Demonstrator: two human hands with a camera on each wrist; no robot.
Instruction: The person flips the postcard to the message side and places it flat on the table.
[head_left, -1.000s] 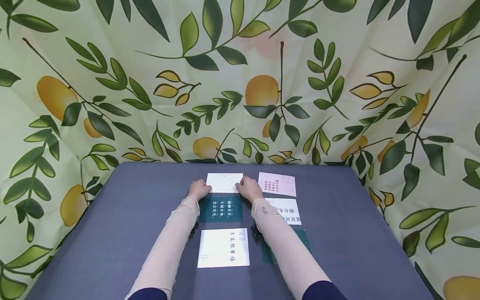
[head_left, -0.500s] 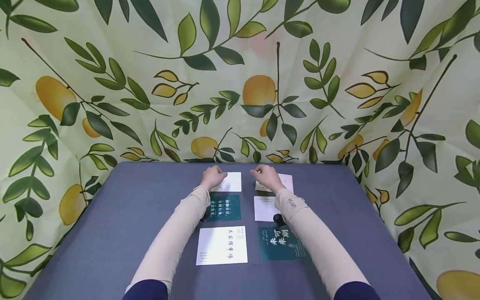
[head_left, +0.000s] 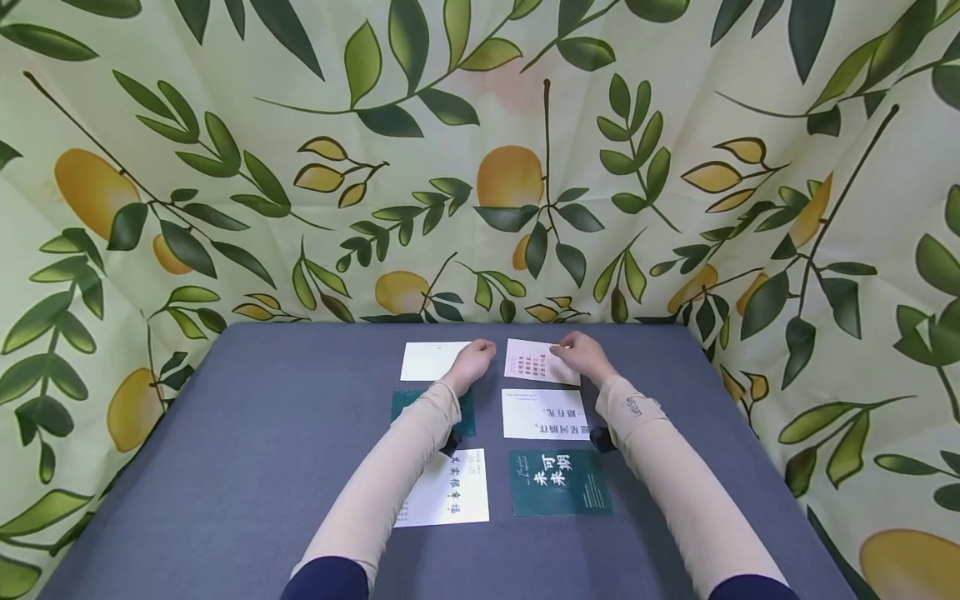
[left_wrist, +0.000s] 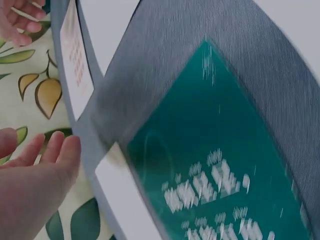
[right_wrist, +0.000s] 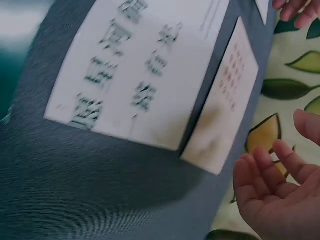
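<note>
From afar, my head view showed the right hand (head_left: 587, 357) over the right end of the pink card (head_left: 528, 361), with the left hand (head_left: 472, 362) and white card (head_left: 427, 362) left of it, gapped presumably for legibility, while left-wrist, then right-wrist views showed both hands relaxed, holding nothing.

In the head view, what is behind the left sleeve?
Behind the left sleeve are a green card, visible on both sides of it, and the nearest white card, visible on its right. Their covered parts cannot be seen from this view.
</note>
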